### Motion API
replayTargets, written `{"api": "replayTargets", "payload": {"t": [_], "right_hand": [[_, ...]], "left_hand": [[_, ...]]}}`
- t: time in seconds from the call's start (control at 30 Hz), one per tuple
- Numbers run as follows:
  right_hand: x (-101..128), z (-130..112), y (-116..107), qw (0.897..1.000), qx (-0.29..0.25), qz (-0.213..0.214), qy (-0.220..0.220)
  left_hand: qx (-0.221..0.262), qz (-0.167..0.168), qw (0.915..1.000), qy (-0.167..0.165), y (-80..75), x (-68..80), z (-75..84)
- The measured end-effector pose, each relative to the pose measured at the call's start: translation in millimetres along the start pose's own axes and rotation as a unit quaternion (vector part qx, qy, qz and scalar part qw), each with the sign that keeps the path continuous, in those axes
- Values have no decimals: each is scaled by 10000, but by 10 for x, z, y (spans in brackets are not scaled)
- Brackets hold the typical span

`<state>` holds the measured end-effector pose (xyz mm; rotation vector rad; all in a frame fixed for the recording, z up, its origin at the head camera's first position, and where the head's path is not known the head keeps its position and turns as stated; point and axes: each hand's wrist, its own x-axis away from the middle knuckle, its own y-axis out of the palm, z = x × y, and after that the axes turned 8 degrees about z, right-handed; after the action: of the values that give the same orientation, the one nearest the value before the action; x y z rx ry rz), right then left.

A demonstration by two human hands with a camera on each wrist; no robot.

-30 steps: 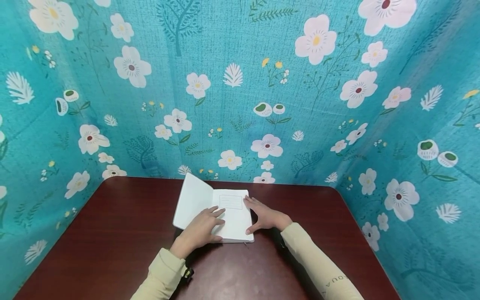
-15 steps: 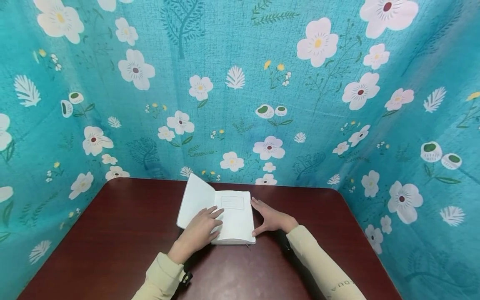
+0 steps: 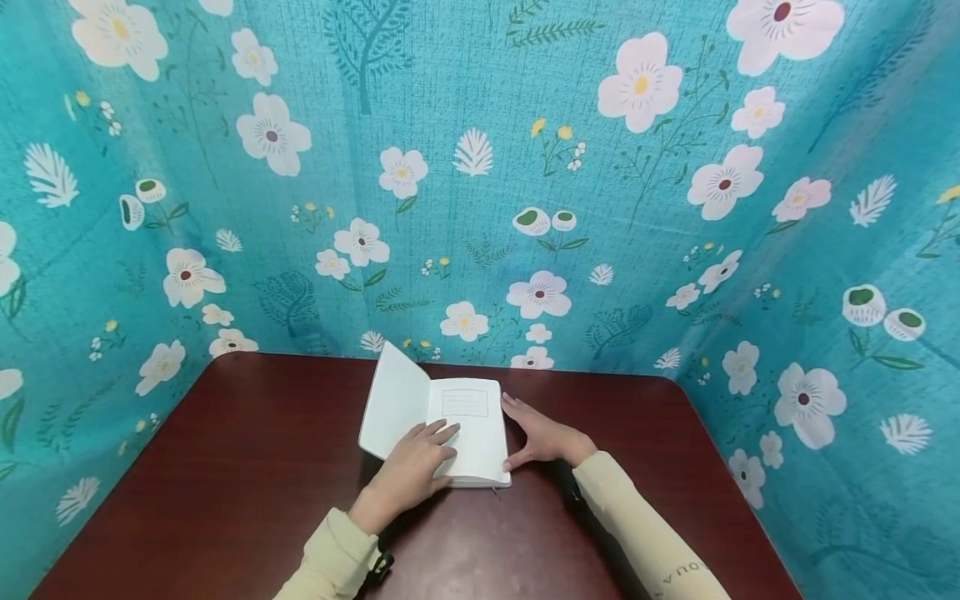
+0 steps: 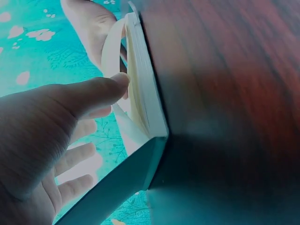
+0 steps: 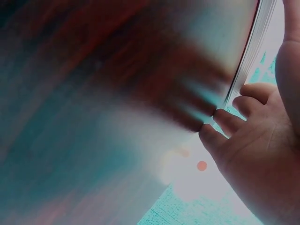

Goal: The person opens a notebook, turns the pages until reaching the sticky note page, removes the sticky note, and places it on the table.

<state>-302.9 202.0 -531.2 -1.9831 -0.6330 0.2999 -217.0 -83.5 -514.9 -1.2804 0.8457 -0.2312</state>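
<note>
A white notebook [image 3: 468, 425] lies on the dark red table [image 3: 225, 467] with its front cover [image 3: 393, 400] lifted up to the left. My left hand [image 3: 420, 462] rests with straight fingers on the first page near the spine. My right hand [image 3: 536, 433] touches the notebook's right edge, fingers extended along it and thumb at the near corner. In the left wrist view my left thumb [image 4: 101, 91] lies against the page block [image 4: 145, 98]. In the right wrist view the right fingertips [image 5: 225, 122] sit at the page edges [image 5: 251, 51].
Teal flowered cloth [image 3: 480, 167] closes the table in at the back and on both sides. The tabletop's far edge meets the cloth just behind the notebook. Cream sleeves [image 3: 645, 533] cover both forearms.
My left hand has slid slightly right and further onto the page. The cover stands a little more upright. The right hand holds the same spot at the edge.
</note>
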Motion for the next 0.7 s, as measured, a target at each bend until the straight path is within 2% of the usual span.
{"api": "replayTargets", "payload": {"t": [0.23, 0.37, 0.53, 0.7], "right_hand": [[1, -44, 16, 9998, -164, 29, -138], [-45, -64, 44, 9996, -146, 55, -231], [-70, -77, 42, 9999, -77, -38, -142], [-78, -87, 46, 9999, 6, -55, -146]], "left_hand": [[-115, 50, 9999, -99, -78, 59, -9], [-221, 262, 9991, -232, -115, 95, -15], [-98, 953, 9943, -465, -141, 108, -28], [122, 1701, 9828, -701, -216, 94, -51]]}}
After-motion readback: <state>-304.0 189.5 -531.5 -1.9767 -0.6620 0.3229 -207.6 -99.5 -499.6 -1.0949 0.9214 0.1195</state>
